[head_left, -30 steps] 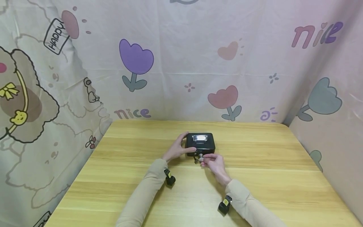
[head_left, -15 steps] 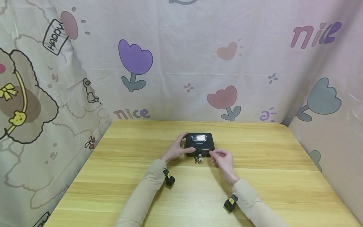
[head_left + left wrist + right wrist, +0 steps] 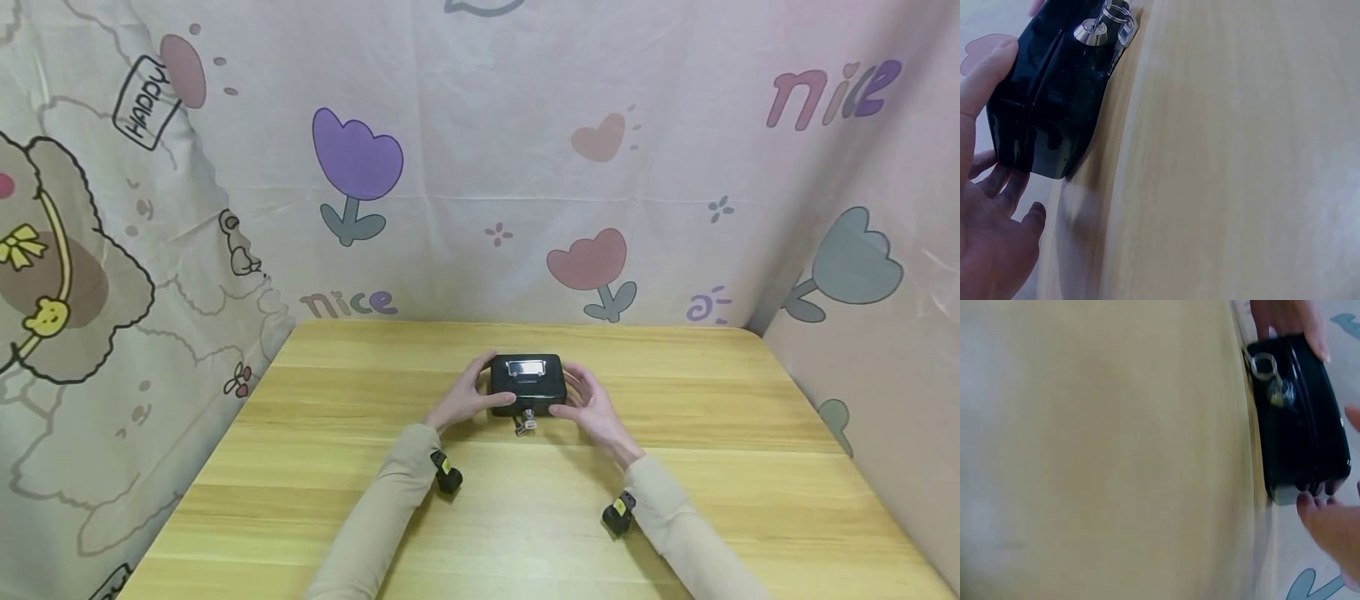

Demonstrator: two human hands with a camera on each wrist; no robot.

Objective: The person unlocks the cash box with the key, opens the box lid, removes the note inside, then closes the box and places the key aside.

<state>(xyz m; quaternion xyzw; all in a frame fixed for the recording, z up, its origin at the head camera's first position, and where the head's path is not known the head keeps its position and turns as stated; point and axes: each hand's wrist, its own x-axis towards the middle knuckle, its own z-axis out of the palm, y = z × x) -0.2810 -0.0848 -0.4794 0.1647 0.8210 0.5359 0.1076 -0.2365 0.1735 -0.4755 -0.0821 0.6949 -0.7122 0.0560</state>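
Note:
A black cash box (image 3: 528,388) with a silver handle on its lid sits on the table, lid down. Keys on a ring (image 3: 1124,28) hang from the silver lock (image 3: 1090,32) on its front. My left hand (image 3: 463,402) grips the box's left end, thumb at the front and fingers round the side. At the right end, my right hand (image 3: 594,410) curls its fingers along the side, its thumb by the front corner. In the right wrist view, those fingertips (image 3: 1305,503) touch the box's end; the thumb is partly cut off by the frame edge.
The wooden table (image 3: 420,533) extends on every side of the box. A printed cloth (image 3: 480,150) hangs behind the table and along both sides. A small black camera is strapped to each sleeve.
My right hand has let go of the keys at the lock and moved right, then up against the box's right end. The left hand and box have stayed in place.

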